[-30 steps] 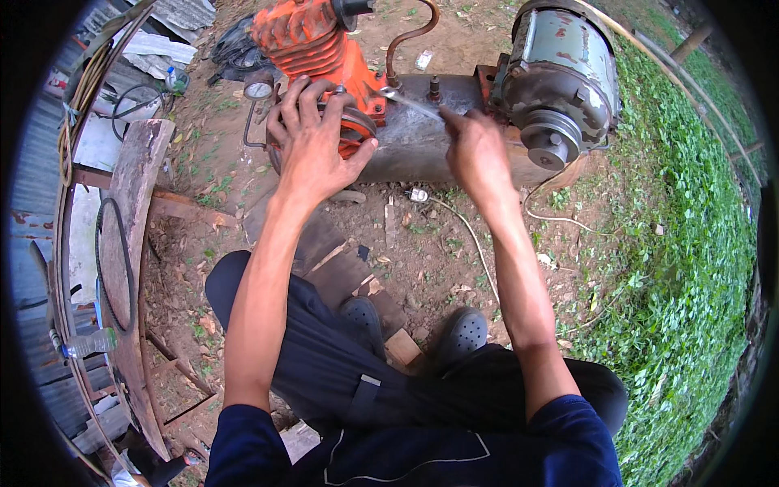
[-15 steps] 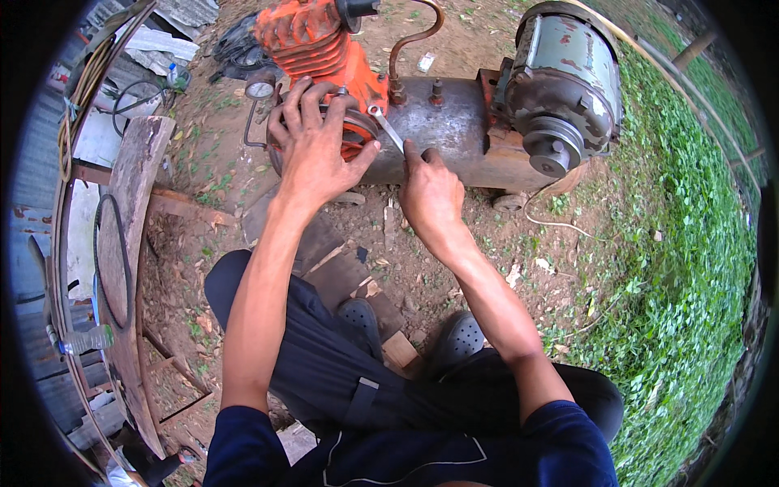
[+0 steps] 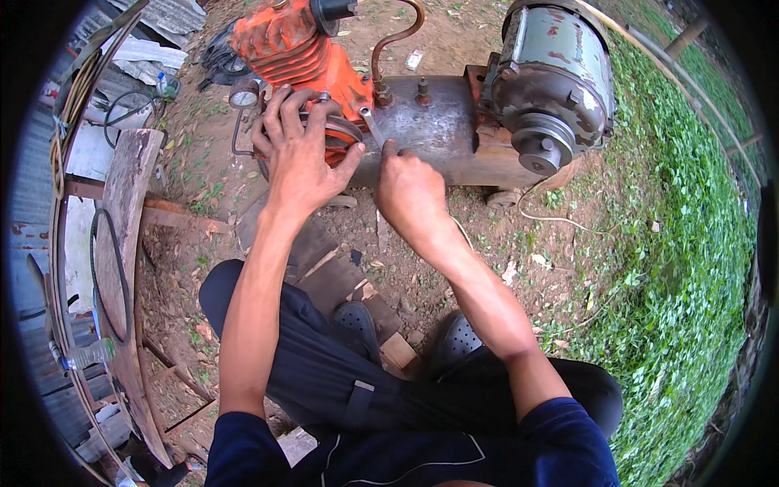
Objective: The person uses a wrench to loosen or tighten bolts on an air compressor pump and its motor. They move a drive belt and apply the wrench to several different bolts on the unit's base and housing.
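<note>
My left hand [image 3: 300,162] is closed over the rim of a rusty orange flywheel [image 3: 342,134] on the orange compressor pump [image 3: 288,49], fingers curled on its upper part. My right hand [image 3: 410,195] grips a silver wrench [image 3: 372,127], whose ring end lies at the pump's base, just right of the flywheel. The pump sits on a worn horizontal tank [image 3: 442,166], with a bent copper pipe [image 3: 396,36] rising to the right of the pump. A small pressure gauge [image 3: 242,98] is left of my left hand.
A grey motor [image 3: 552,73] with a pulley sits at the tank's right end. Planks [image 3: 130,162], a black belt [image 3: 122,284], a plastic bottle [image 3: 89,353] and corrugated sheets line the left. A pale cable [image 3: 560,219] lies on the dirt; green plants cover the right.
My right hand with the wrench has swung leftward and lower, toward my left hand. The view has shifted slightly. My left hand stays on the flywheel.
</note>
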Demonstrator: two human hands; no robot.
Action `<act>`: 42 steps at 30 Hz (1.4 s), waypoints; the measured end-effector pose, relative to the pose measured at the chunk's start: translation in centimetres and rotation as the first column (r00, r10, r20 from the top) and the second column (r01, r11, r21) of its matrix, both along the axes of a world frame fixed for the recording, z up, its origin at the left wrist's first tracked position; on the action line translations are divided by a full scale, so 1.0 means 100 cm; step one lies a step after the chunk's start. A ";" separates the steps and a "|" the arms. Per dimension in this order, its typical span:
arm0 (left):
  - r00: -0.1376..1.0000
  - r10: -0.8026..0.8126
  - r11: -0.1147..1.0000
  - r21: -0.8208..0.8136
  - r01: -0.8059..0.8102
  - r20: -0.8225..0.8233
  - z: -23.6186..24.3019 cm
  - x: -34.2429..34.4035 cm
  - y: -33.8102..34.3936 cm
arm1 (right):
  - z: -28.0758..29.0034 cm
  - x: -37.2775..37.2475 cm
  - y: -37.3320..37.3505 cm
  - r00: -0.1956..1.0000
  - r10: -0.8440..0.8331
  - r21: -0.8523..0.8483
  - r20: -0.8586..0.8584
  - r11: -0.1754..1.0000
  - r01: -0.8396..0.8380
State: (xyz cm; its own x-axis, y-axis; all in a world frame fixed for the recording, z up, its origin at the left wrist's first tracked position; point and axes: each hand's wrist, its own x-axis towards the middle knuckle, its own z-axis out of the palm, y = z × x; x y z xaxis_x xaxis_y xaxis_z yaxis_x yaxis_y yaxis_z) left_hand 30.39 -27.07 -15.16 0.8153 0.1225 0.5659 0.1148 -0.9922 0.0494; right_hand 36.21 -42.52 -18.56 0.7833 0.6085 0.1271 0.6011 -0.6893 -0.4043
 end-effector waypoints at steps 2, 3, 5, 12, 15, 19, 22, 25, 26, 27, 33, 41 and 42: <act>1.000 0.004 1.000 0.004 -0.004 0.019 0.000 0.002 -0.001 | -0.008 -0.009 0.006 0.986 -0.009 -0.028 0.164 0.999 0.014; 1.000 0.005 1.000 0.006 -0.005 0.029 -0.001 0.003 -0.002 | -0.011 -0.014 0.009 0.986 -0.020 -0.043 0.168 0.999 0.028; 0.999 0.034 0.999 0.004 -0.034 0.038 -0.002 0.003 -0.003 | -0.015 -0.023 0.015 0.984 -0.039 -0.069 0.174 0.996 0.051; 0.997 0.069 0.998 -0.005 -0.069 0.039 -0.003 0.004 -0.006 | -0.016 0.008 -0.010 0.997 0.032 -0.103 0.071 0.994 -0.024; 0.997 0.063 0.998 0.006 -0.063 0.040 -0.002 0.006 -0.007 | -0.014 0.037 -0.028 1.000 0.005 -0.068 -0.006 0.998 -0.005; 0.997 0.064 0.998 0.009 -0.065 0.041 -0.002 0.007 -0.007 | -0.013 0.064 -0.035 1.000 0.005 -0.082 0.023 0.997 -0.003; 0.997 0.062 0.998 0.007 -0.062 0.035 -0.004 0.004 -0.003 | -0.019 0.075 -0.031 0.997 -0.013 -0.032 0.077 0.999 0.015; 0.998 0.052 0.998 0.031 -0.053 0.032 -0.002 0.006 -0.004 | -0.028 0.086 -0.034 0.988 -0.017 0.037 0.150 0.999 0.012; 0.998 0.055 0.998 0.036 -0.056 0.030 -0.001 0.006 -0.005 | -0.031 0.088 -0.035 0.983 -0.011 0.065 0.184 0.998 -0.001; 0.998 0.059 0.997 0.040 -0.060 0.027 0.000 0.006 -0.006 | -0.034 0.091 -0.036 0.976 -0.006 0.093 0.217 0.996 -0.015; 0.997 0.071 0.997 0.028 -0.071 0.005 -0.002 0.004 -0.004 | -0.027 0.082 -0.041 0.955 0.056 0.126 0.292 0.987 -0.097; 1.000 0.009 1.000 -0.003 -0.009 0.005 0.002 0.001 0.000 | -0.012 0.041 -0.030 0.971 -0.114 0.180 0.208 0.981 0.076; 1.000 -0.009 1.000 -0.008 0.009 0.001 0.003 0.001 0.001 | -0.013 0.046 -0.030 0.973 -0.112 0.183 0.202 0.980 0.075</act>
State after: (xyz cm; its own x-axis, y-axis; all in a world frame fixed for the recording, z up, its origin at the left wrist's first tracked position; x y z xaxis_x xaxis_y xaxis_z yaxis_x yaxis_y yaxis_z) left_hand 30.45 -26.97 -14.86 0.8160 0.1197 0.5656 0.1056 -0.9927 0.0577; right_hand 40.77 -45.53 -19.83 0.7797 0.4882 0.3921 0.6219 -0.6769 -0.3937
